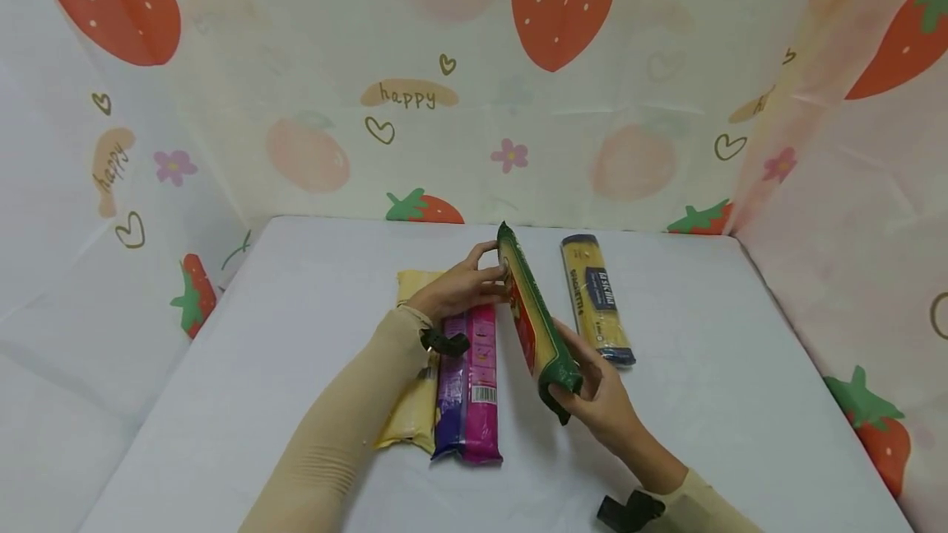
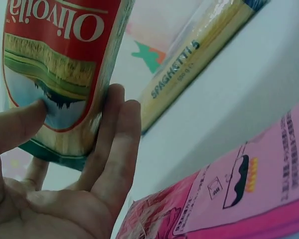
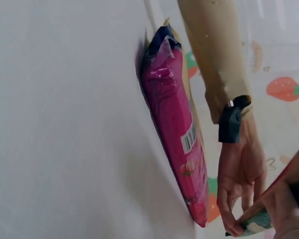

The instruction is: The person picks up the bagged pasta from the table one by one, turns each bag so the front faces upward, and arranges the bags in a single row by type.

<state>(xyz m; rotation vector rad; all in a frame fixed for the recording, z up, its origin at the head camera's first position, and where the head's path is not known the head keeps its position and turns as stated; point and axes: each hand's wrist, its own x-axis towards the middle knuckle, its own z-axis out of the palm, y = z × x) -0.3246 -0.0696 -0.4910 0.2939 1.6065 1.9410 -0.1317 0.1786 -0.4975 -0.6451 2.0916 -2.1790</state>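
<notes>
Both hands hold a long green and red pasta packet point(image 1: 532, 321) on its edge above the white table point(image 1: 281, 368). My left hand point(image 1: 462, 286) grips its far end, thumb on the label and fingers behind, as the left wrist view shows on the packet point(image 2: 60, 74). My right hand point(image 1: 592, 389) grips the near end. A pink and purple packet point(image 1: 470, 381) lies flat under the left wrist, beside a pale yellow packet point(image 1: 413, 410). In the right wrist view the pink packet point(image 3: 177, 144) and the left hand point(image 3: 241, 184) show.
A yellow spaghetti packet point(image 1: 596, 298) with a dark label lies to the right of the held one; it shows as the spaghetti packet point(image 2: 194, 64) in the left wrist view. Strawberry-print sheets point(image 1: 474, 89) wall the table at back and both sides.
</notes>
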